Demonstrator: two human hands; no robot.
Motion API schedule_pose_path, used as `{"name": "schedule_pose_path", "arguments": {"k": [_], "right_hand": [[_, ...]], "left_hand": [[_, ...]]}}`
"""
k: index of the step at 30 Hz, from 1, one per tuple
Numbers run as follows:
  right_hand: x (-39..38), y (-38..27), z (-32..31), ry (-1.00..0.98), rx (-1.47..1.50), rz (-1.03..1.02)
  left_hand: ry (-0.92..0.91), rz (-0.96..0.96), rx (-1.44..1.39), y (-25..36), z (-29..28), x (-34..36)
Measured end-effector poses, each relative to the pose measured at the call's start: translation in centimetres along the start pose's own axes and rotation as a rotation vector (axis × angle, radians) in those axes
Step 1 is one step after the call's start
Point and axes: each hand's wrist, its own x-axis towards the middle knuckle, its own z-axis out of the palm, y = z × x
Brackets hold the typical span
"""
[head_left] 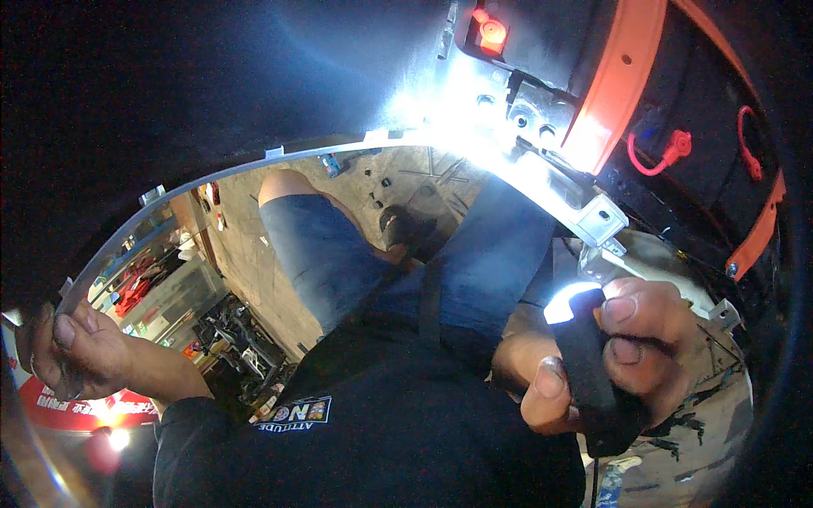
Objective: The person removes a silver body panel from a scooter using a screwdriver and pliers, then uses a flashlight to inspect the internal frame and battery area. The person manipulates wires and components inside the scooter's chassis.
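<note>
Gripping a black lamp [584,364] at 4 o'clock, the person's right hand [660,360] is closed around its body, thumb on the near left side and fingers wrapped over from the right. The lamp's upper end glows white, just below a silver bracket [601,222] that sits near 3 o'clock. The left hand [106,351] is out between 8 and 9 o'clock, its fingers curled in toward the thumb beside the lower end of a thin metal rim [220,172]; whether it grips that edge, I cannot tell. From there the rim arches up past 10 and 11 o'clock, with small clips along it, to a strong white glare just past 12.

Beyond the rim, a dark panel [254,68] fills the top. A lit red cap [491,32] shows near 1 o'clock, a broad orange strip [622,76] stands between 1 and 2, and a red cable [652,165] with a rounded end loops at 2.

Inside the arch, the wearer's black shirt [381,457] fills 6 o'clock, with legs in blue denim [500,262] above it and a dark shoe [411,230] near the centre. Tan floor [241,220] lies around the legs, with a small blue object [330,165] toward 11 o'clock. Dark machinery parts [241,347] crowd 8 o'clock; farther out, a red sign [63,411] lies behind the left hand.
</note>
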Motion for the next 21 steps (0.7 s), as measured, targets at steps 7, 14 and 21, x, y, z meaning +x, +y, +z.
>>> {"name": "schedule_pose_path", "arguments": {"k": [7, 14, 21], "right_hand": [[0.1, 2.1, -0.4, -0.068, -0.112, -0.153], [-0.8, 0.5, -0.9, -0.163, -0.115, 0.031], [-1.2, -2.2, -1.4, 0.042, -0.206, 0.068]], "left_hand": [[-0.056, -0.001, 0.070, -1.6, -1.8, -0.9], [0.071, 0.590, 0.796, -3.9, -1.4, -0.9], [0.258, -0.469, -0.593, 1.9, 0.5, -0.9]]}}
